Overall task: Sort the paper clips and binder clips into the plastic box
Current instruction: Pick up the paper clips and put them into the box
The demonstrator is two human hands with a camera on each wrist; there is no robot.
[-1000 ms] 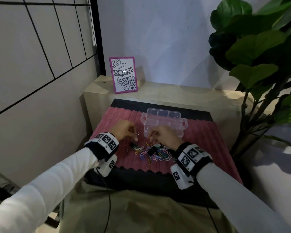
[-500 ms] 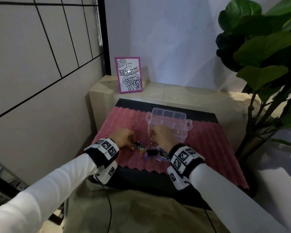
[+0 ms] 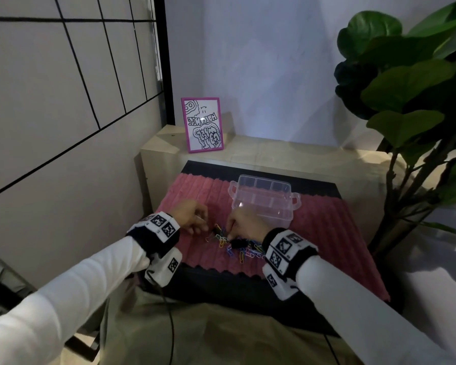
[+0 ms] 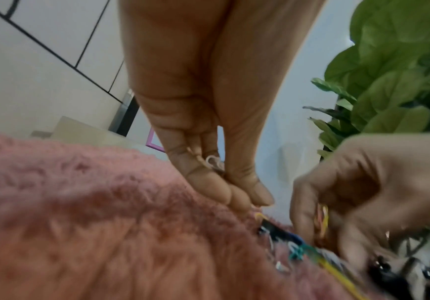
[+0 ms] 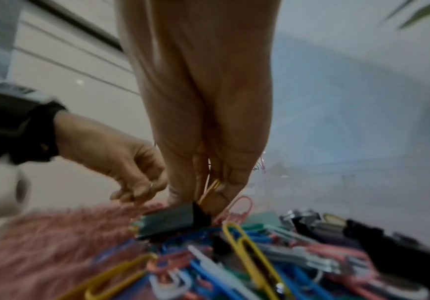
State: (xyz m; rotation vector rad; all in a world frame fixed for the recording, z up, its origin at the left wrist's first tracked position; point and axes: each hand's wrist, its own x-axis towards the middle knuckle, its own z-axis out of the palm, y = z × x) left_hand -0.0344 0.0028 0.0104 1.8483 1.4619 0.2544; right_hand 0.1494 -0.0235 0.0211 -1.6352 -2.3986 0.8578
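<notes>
The plastic box (image 3: 264, 201) lay just beyond the right hand (image 3: 244, 224), which pinched yellow paper clips (image 5: 210, 189); the left hand (image 3: 189, 216) pinched a white clip (image 4: 213, 161).

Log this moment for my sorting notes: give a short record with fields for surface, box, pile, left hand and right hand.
surface: pink mat
box: clear plastic box, open, behind the pile; contents not discernible
pile: coloured paper clips mixed with black binder clips
left hand: left hand at the pile's left edge, pinching a white clip
right hand: right hand on the pile, fingers holding yellow clips
</notes>
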